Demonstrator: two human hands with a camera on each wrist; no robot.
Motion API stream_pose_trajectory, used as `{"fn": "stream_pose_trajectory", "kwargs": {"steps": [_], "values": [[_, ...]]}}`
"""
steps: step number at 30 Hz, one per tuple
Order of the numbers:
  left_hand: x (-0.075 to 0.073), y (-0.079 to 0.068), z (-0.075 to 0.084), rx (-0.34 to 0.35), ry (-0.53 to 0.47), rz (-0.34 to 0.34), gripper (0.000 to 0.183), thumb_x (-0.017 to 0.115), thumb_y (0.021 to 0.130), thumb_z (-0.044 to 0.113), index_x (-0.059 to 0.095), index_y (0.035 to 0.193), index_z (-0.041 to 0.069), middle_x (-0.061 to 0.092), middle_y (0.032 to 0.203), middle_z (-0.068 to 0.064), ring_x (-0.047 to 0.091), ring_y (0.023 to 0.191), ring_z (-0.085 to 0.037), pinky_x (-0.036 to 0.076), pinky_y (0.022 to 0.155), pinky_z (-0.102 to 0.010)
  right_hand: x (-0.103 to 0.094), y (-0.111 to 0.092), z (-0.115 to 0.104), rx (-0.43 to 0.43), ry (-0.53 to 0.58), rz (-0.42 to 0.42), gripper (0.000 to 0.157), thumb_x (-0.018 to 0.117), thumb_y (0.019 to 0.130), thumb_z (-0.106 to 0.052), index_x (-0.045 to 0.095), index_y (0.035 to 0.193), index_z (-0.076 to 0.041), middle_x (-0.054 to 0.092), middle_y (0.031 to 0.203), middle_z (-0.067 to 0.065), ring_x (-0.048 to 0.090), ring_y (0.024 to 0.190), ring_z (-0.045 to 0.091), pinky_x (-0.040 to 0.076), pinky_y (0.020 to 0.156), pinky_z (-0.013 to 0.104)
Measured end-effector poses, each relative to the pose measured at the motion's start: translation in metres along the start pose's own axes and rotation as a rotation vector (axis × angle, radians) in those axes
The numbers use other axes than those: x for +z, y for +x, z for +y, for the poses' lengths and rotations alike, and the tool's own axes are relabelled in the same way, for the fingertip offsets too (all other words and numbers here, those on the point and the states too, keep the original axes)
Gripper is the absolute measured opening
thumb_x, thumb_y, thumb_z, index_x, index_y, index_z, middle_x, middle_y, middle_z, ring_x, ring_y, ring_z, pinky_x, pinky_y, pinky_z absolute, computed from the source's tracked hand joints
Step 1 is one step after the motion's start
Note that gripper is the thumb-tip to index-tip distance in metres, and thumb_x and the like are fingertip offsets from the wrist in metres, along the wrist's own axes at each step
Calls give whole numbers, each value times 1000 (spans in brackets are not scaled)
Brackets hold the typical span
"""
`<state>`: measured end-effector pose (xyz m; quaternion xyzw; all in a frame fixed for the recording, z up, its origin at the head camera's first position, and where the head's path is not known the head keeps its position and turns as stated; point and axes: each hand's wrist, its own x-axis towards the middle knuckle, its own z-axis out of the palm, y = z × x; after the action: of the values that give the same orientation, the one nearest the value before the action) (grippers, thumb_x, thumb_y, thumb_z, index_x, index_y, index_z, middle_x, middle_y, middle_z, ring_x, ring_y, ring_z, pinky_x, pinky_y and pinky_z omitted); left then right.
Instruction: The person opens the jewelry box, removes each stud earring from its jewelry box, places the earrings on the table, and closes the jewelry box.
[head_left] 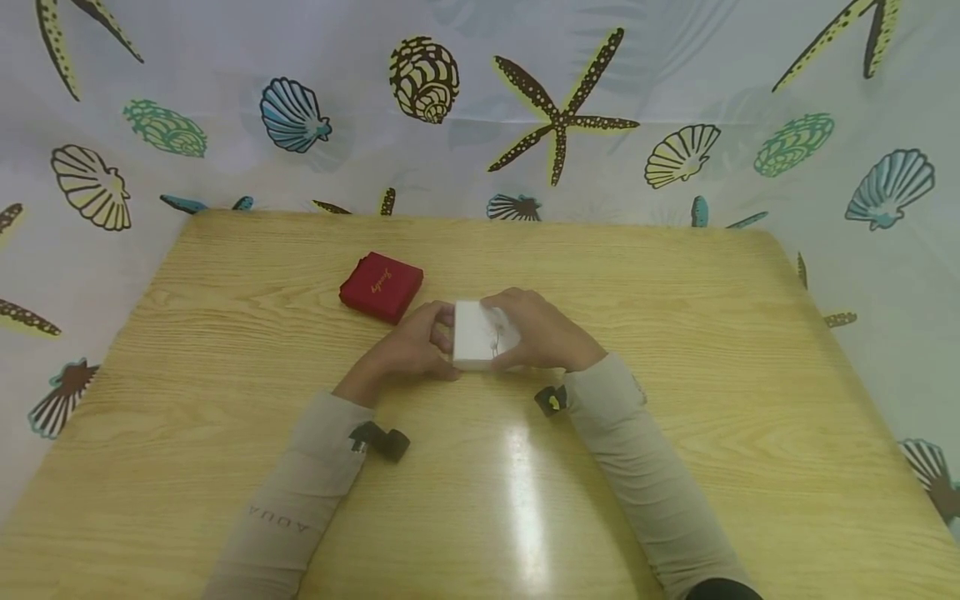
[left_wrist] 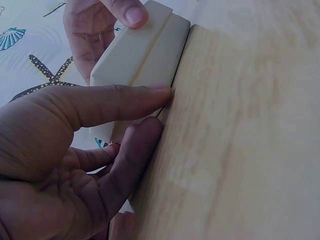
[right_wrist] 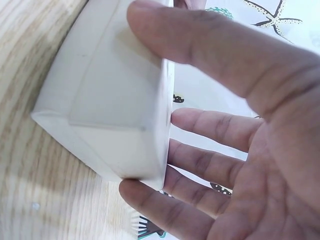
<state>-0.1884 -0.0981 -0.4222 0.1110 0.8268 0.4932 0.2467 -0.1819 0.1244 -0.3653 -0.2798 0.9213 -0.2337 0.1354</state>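
A small square white box [head_left: 471, 335] with a faint printed design on top rests on the table between both hands. My left hand [head_left: 411, 343] grips its left side, and in the left wrist view the thumb [left_wrist: 125, 103] lies along the lower part. A seam there parts the lid [left_wrist: 131, 47] from the base. From the other side my right hand [head_left: 543, 332] holds the box, covering part of its top. Seen from the right wrist, its thumb [right_wrist: 155, 25] presses the lid's front side while the fingers spread around the back and right end.
A red box [head_left: 382, 287] with gold lettering lies just behind and left of my left hand. The light wooden table [head_left: 712, 333] runs back to a white cloth [head_left: 465, 167] printed with shells and starfish. Black wrist devices sit on both sleeves.
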Motion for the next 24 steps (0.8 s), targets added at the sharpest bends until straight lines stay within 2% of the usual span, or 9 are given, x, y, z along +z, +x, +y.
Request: {"fn": "stream_pose_trajectory", "kwargs": {"steps": [14,24], "values": [[-1,-1,0,3,9,-5,83,85,71,2,42,142,6,52,133,-11,61,108,-25,54,86,-30,-2,-1,1,36,31,-7,84,89,72,-23,50,142,-1,55,141,19,52,124,33,45,105,47],[0,0,2,-14,-1,-7,87,86,71,1,40,144,7,50,135,-10,60,110,-27,54,86,-30,-3,-2,0,5,17,-1,84,89,72,-23,50,142,2,56,140,21,53,125,34,45,106,46]]}}
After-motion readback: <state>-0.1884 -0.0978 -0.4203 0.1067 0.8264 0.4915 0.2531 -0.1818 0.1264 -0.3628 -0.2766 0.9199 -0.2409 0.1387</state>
